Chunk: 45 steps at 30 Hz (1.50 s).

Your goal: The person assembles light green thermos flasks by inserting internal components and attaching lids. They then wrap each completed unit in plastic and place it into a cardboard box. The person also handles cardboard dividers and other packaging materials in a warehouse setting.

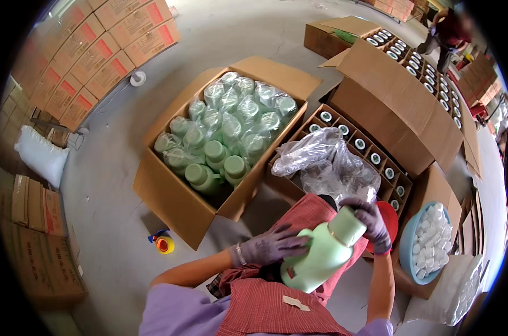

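Observation:
A pale green thermos flask (317, 263) lies tilted across my lap, its cup-shaped cap (345, 225) pointing up and to the right. My right hand (370, 219), in a grey glove, is closed round the top edge of that cap. Against the left side of the flask's body, near its handle, rests my left hand (272, 245), also gloved, steadying it with the fingers; its thumb is hidden. In front of me to the left, an open carton (178, 215) holds several similar green flasks (231, 117), most in clear plastic bags. The few nearest ones are unbagged.
Crumpled clear bags (327, 159) lie over a divided carton (296, 193) of white-topped pieces. On the right stands a blue basin (406, 246) of small white parts. A tape roll (164, 245) sits on the floor. Stacked cartons (105, 61) stand left; a person (453, 33) is far right.

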Each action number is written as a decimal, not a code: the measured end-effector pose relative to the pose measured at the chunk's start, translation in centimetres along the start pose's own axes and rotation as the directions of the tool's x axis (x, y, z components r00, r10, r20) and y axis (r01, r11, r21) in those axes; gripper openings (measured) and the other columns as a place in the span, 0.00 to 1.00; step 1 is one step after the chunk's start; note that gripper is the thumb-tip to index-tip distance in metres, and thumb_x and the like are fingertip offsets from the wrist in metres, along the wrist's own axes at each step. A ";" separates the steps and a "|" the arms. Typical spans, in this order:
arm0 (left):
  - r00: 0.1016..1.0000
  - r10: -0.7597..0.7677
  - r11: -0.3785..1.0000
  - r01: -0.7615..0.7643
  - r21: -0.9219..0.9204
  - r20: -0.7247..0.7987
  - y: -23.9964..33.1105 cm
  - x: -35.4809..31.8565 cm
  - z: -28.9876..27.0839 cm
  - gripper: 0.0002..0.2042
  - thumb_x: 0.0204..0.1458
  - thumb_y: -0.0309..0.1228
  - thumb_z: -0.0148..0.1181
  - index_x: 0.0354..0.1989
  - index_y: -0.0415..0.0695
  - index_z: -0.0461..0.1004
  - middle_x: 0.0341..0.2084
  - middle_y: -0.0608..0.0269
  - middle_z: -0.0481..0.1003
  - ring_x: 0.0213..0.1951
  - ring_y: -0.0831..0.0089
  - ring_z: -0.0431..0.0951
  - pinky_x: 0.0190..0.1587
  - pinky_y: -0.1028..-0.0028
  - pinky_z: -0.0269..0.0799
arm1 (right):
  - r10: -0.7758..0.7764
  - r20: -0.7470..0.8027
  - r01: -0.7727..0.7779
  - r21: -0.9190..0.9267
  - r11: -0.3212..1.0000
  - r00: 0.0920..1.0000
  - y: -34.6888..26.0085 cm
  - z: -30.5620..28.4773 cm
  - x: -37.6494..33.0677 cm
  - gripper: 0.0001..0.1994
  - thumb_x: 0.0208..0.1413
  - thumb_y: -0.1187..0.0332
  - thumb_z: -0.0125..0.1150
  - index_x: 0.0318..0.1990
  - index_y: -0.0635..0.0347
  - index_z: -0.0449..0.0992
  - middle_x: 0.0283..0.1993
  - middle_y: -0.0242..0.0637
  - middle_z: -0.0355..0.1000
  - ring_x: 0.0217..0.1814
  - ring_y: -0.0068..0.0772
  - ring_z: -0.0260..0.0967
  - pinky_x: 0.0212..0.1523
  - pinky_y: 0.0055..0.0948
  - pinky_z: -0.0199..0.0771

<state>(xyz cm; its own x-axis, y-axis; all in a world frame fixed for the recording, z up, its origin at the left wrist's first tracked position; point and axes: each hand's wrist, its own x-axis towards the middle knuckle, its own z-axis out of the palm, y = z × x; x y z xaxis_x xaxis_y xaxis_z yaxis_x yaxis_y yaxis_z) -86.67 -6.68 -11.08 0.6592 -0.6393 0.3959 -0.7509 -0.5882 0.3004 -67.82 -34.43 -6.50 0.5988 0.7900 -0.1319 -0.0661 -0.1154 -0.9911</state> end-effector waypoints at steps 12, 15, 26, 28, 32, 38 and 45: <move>0.402 -0.873 0.487 0.728 -0.483 -0.276 -14.9 -7.4 1.7 0.16 0.54 0.31 0.57 0.49 0.38 0.73 0.46 0.47 0.74 0.47 0.51 0.74 0.52 0.64 0.70 | 0.119 -0.242 -0.072 0.193 0.979 0.963 1.3 2.6 -0.7 0.30 0.57 0.47 0.56 0.54 0.68 0.70 0.49 0.40 0.72 0.51 0.30 0.70 0.55 0.30 0.69; 0.507 -0.809 0.585 0.739 -0.333 -0.297 -17.6 -3.1 4.7 0.19 0.51 0.38 0.61 0.49 0.39 0.73 0.47 0.48 0.73 0.51 0.51 0.71 0.56 0.60 0.65 | 0.135 -0.359 -0.089 0.143 0.986 0.923 1.4 2.0 -0.3 0.34 0.56 0.43 0.56 0.53 0.70 0.69 0.49 0.41 0.73 0.52 0.34 0.72 0.56 0.32 0.70; 0.459 -0.887 0.369 0.629 -0.685 -0.056 -25.7 5.8 3.9 0.10 0.53 0.33 0.62 0.40 0.42 0.78 0.29 0.66 0.78 0.29 0.77 0.74 0.34 0.78 0.71 | 0.165 -0.336 -0.188 -0.037 0.981 0.927 4.4 -0.2 5.0 0.18 0.58 0.70 0.57 0.54 0.67 0.71 0.46 0.39 0.74 0.48 0.27 0.70 0.52 0.27 0.70; 0.488 -0.864 0.124 0.443 -0.888 0.123 -24.5 5.8 0.5 0.13 0.55 0.35 0.62 0.41 0.38 0.78 0.35 0.67 0.79 0.34 0.81 0.75 0.38 0.79 0.71 | 0.081 -0.363 -0.185 -0.262 0.947 0.928 5.2 -0.9 7.0 0.24 0.54 0.66 0.63 0.57 0.64 0.69 0.49 0.46 0.72 0.52 0.35 0.71 0.54 0.30 0.69; 0.653 -0.699 -0.446 -0.081 -0.891 0.291 -24.0 2.7 -1.5 0.17 0.56 0.32 0.57 0.50 0.33 0.72 0.47 0.55 0.76 0.47 0.65 0.76 0.53 0.67 0.71 | -0.235 -0.412 -0.059 -0.587 0.807 0.881 4.4 -0.2 11.7 0.33 0.47 0.66 0.69 0.62 0.62 0.65 0.63 0.46 0.61 0.64 0.43 0.60 0.62 0.37 0.61; 0.604 -0.783 0.397 0.299 -0.867 -0.150 -25.2 -3.6 -3.2 0.17 0.60 0.32 0.49 0.55 0.35 0.68 0.50 0.50 0.74 0.50 0.63 0.76 0.54 0.66 0.73 | -0.596 -0.222 0.118 -0.871 0.477 0.772 3.2 -2.7 16.2 0.30 0.37 0.62 0.72 0.54 0.51 0.73 0.65 0.46 0.57 0.68 0.57 0.50 0.65 0.58 0.52; 0.365 -0.852 0.523 0.587 -0.618 -0.374 -19.6 6.3 -10.6 0.20 0.58 0.34 0.57 0.56 0.37 0.67 0.45 0.52 0.74 0.47 0.63 0.75 0.50 0.65 0.72 | -0.161 -0.668 -0.020 -0.254 0.967 0.727 3.0 -4.9 14.7 0.09 0.54 0.66 0.62 0.30 0.65 0.76 0.25 0.22 0.67 0.25 0.14 0.58 0.26 0.21 0.58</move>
<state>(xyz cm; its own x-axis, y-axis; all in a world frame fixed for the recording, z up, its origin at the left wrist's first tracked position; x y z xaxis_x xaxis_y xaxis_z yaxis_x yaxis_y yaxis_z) -68.23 6.07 -5.32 0.8657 0.4529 0.2131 -0.0310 -0.3764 0.9259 -55.31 -26.08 -11.34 0.9789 0.1903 0.0747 0.1271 -0.2800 -0.9515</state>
